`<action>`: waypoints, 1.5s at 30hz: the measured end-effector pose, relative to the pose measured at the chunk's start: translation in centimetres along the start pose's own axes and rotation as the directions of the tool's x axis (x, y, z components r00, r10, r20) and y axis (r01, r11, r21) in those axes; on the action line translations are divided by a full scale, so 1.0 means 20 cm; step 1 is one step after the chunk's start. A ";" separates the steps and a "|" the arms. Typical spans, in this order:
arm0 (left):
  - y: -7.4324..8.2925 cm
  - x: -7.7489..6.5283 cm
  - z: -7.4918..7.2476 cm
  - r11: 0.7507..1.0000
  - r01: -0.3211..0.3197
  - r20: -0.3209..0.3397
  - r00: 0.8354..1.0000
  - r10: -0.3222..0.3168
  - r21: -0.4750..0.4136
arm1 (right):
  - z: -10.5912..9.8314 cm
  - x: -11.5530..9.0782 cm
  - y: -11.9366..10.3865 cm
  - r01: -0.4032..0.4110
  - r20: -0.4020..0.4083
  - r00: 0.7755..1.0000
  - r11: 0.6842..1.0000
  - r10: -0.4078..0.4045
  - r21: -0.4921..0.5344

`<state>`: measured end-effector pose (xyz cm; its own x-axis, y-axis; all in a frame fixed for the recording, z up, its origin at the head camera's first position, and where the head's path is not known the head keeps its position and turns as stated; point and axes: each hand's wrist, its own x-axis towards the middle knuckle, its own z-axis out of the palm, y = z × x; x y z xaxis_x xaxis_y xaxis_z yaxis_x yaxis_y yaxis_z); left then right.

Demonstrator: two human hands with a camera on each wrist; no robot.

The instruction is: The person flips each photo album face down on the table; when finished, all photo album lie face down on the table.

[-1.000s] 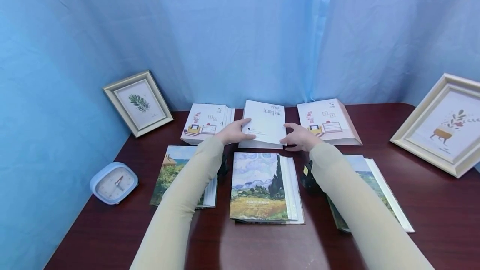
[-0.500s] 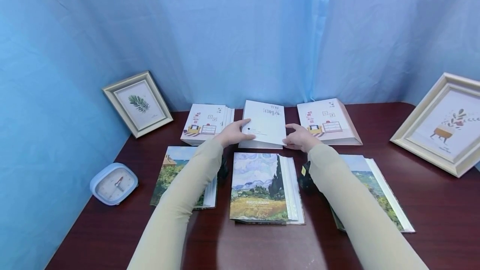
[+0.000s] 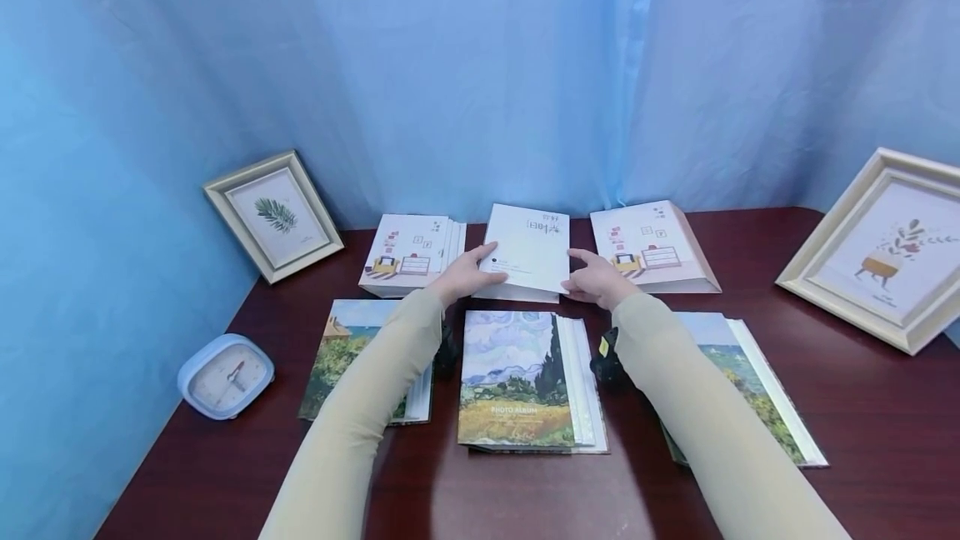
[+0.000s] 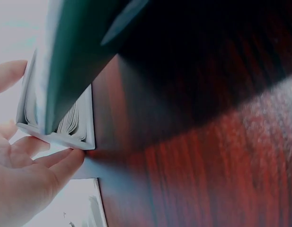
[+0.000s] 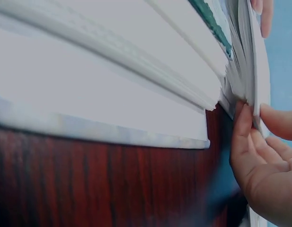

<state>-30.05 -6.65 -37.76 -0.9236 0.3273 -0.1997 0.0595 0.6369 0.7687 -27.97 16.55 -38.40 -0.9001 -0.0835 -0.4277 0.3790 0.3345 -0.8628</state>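
A thick white photo album (image 3: pixel 531 244) lies at the back middle of the table, dark lettering on its cover. My left hand (image 3: pixel 467 275) holds its left side, thumb on the cover; in the left wrist view that hand (image 4: pixel 37 175) has fingertips at the album's lower corner, beside its page edges (image 4: pixel 70 120). On the album's right side my right hand (image 3: pixel 598 280) pinches the front corner. The right wrist view shows the right hand (image 5: pixel 273 165) with thumb and fingers about the cover and page edges (image 5: pixel 243 61).
White illustrated albums (image 3: pixel 405 244) (image 3: pixel 651 244) flank it. In front lie painted-cover albums (image 3: pixel 517 382) (image 3: pixel 341 357) (image 3: pixel 750 382). Photo frames (image 3: pixel 277 215) (image 3: pixel 888 252) stand at both sides, and a blue clock (image 3: pixel 227 375) at the left. A blue curtain (image 3: pixel 465 65) hangs behind the table (image 3: pixel 525 498).
My right hand has moved slightly in and now grips the white album's right front corner. The left hand keeps its place on the album. The head view has tilted slightly upward.
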 end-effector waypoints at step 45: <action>0.09 -0.05 -0.09 0.984 -0.013 -0.040 0.999 0.006 -0.176 | 0.02 -0.05 -0.02 0.195 0.051 0.981 0.919 -0.189 -0.343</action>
<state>-29.67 -7.17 -35.03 -0.9376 0.3031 -0.1705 0.0040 0.4997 0.8662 -27.27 16.19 -37.70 -0.9433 -0.1933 -0.2697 0.0985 0.6130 -0.7839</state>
